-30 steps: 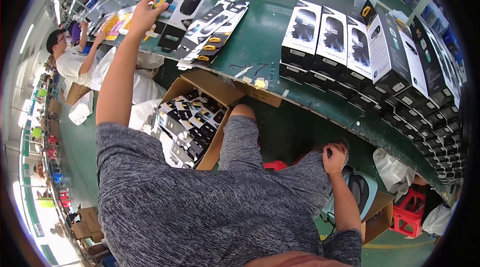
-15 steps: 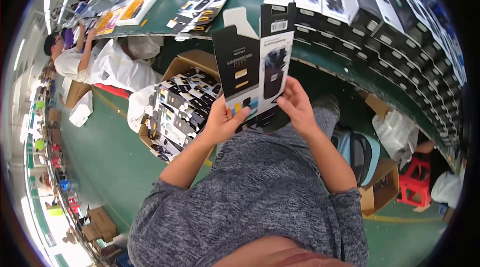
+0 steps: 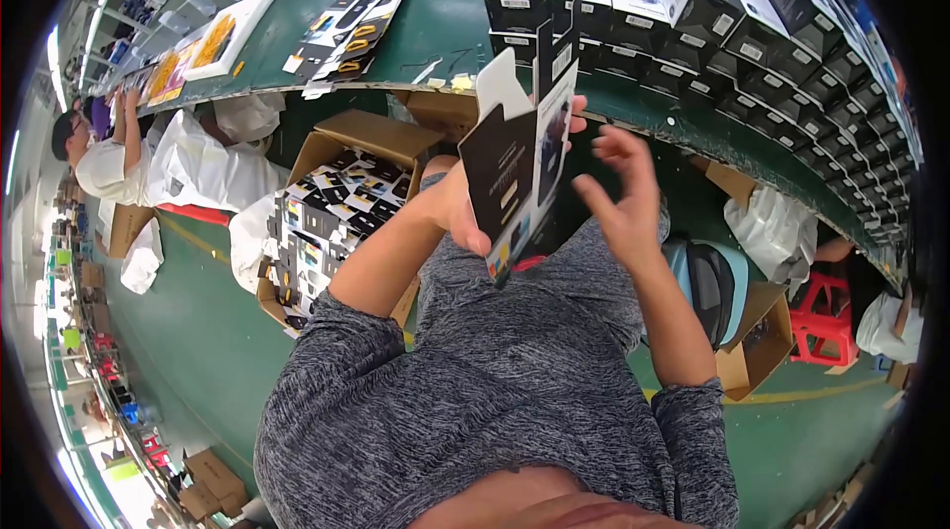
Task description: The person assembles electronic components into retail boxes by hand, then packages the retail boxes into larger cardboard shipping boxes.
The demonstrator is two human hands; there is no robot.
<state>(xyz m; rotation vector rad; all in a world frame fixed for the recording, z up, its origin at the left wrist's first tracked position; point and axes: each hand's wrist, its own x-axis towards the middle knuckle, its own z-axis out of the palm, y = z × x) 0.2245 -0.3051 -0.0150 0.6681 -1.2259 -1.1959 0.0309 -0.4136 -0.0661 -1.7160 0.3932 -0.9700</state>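
In front of my lap, my left hand [image 3: 457,204] is closed around a black and white cardboard product box [image 3: 505,170], which is tilted with its top flaps standing up. Its thumb presses the black side, and fingertips show past the box's far edge. To the right of the box, my right hand [image 3: 628,194] is apart from it, fingers spread and holding nothing. A large brown carton [image 3: 341,125] on the left holds many similar printed boxes, lying flat. Whether anything is inside the box in my hand is hidden.
A green workbench [image 3: 435,9] runs along the far side. Stacked finished boxes [image 3: 683,44] fill its right part; flat box blanks [image 3: 356,19] lie farther left. A blue and black bag [image 3: 705,291] and red stool [image 3: 823,319] are at right. Another person [image 3: 114,148] works at far left.
My right hand has let go of the box and moved to the right with fingers spread. The box has turned edge-on in my left hand, and the view has shifted slightly.
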